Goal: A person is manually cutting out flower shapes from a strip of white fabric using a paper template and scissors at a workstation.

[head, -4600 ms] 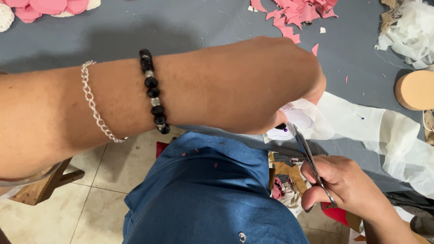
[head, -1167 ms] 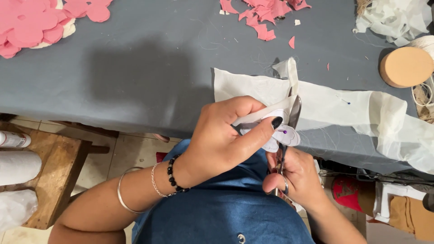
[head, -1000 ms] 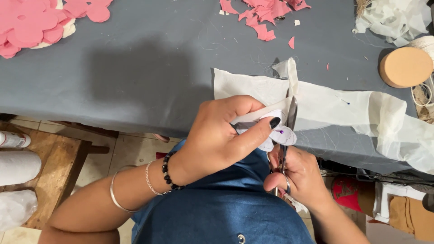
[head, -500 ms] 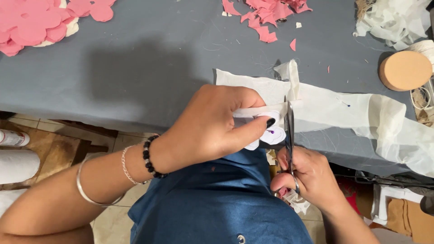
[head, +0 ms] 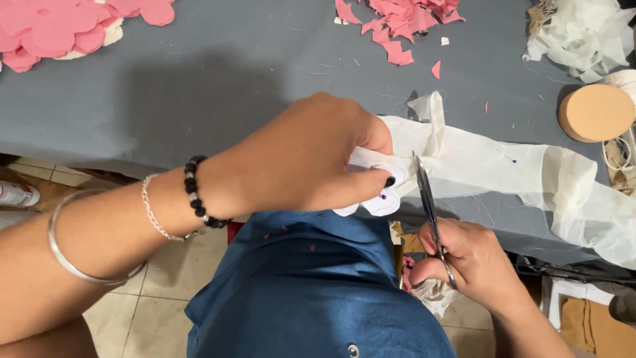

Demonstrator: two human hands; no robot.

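Having slid further along the white fabric [head: 530,176], scissors [head: 427,205] are gripped by the right hand [head: 474,265], a cutout [head: 377,192] pinched by the left hand [head: 305,162].

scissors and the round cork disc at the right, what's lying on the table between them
In the head view, the sheer white fabric strip lies across the grey table between the scissors and the cork disc; nothing else there.

- A home craft workspace, it seems.
- Grey cloth-covered table [head: 218,86] strewn with pink foam flower cut-outs [head: 59,26] and pink offcut scraps [head: 404,20].
- Sheer white fabric strip [head: 530,172], round cork disc [head: 596,113].
- Beige tiled floor [head: 165,298].
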